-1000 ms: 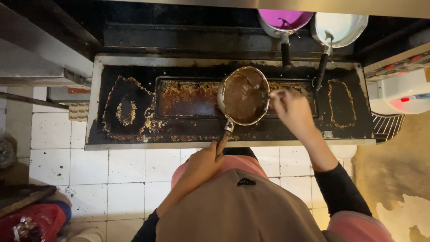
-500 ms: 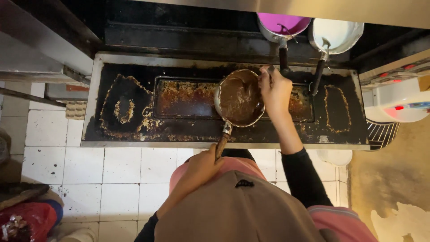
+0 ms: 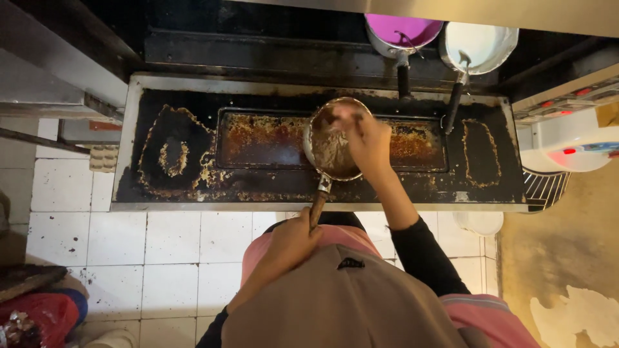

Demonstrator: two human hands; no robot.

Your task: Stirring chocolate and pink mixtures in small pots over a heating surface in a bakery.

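Nearest the camera, the left hand [image 3: 291,240] is wrapped tight around the wooden handle [image 3: 317,207], its grip clenched on it at the front edge of the desk [image 3: 271,193]. Follow that handle up and there is the small round saucepan [image 3: 335,138], held over the dark, crusted tray [image 3: 258,138], with a brown mixture coating its inside. Right over the pan's rim sits the right hand [image 3: 367,142], fingers bunched down into it; what that grip pinches, if anything, I cannot tell. Further back, two more pans stand side by side with dark handles pointing this way: the purple-filled pot [image 3: 403,29] on the left, the white-filled pot [image 3: 480,42] just beside it on the right.
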